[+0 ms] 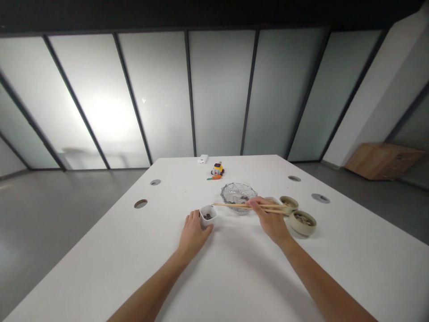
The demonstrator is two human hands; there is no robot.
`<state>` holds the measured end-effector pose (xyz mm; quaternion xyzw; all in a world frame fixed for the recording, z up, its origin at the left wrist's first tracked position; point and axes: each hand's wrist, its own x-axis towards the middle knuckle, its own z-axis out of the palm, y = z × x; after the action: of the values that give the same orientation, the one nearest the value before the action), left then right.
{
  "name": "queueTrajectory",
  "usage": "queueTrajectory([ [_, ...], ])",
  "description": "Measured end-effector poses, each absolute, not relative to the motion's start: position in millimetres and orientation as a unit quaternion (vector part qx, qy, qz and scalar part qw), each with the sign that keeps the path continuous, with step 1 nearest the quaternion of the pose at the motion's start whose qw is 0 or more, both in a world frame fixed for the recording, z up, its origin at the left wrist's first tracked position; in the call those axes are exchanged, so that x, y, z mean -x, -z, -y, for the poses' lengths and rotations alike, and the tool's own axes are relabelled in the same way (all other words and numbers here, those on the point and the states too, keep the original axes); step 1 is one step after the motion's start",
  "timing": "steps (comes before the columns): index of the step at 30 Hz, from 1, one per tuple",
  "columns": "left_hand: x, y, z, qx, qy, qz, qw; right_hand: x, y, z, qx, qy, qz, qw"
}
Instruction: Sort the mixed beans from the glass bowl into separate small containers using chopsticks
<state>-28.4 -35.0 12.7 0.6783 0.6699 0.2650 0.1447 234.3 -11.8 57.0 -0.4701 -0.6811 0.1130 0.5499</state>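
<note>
My left hand [195,231] is closed round the side of a small white bowl [209,221], which stands on the table with small dark pieces in it. In my right hand [270,220] is a pair of wooden chopsticks [231,205], held level, their tips pointing left at the bowl's far rim. Something tiny may be at the tips; it is too small to make out. Just behind the chopsticks sits a clear cut-glass bowl [234,190] with some dark pieces inside. My right hand partly hides another white bowl [275,200] beside it.
Two beige bowls, a nearer one [303,229] and a farther one [290,200], stand on the right, the nearer with pale pieces. Farther back on the white table [174,277] are a yellow toy vehicle [217,169], an orange carrot-shaped item [216,177] and a white box-like device [203,159].
</note>
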Motion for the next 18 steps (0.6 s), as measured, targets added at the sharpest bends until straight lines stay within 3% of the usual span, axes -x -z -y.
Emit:
queueTrajectory([
  [5, 28.2, -13.1, 36.1, -0.685, -0.263, -0.663, 0.146, -244.3, -49.1, 4.6, 0.486, -0.068, 0.640, 0.591],
  [9, 27.0, -14.0, 37.5, -0.692, -0.256, -0.660, 0.143, -261.4, -33.3, -7.8, 0.475, 0.006, 0.687, 0.550],
  [18, 25.1, -13.8, 37.3, -0.700, -0.240, -0.657, 0.145, -269.7, -17.0, -15.8, 0.475, 0.014, 0.703, 0.529],
])
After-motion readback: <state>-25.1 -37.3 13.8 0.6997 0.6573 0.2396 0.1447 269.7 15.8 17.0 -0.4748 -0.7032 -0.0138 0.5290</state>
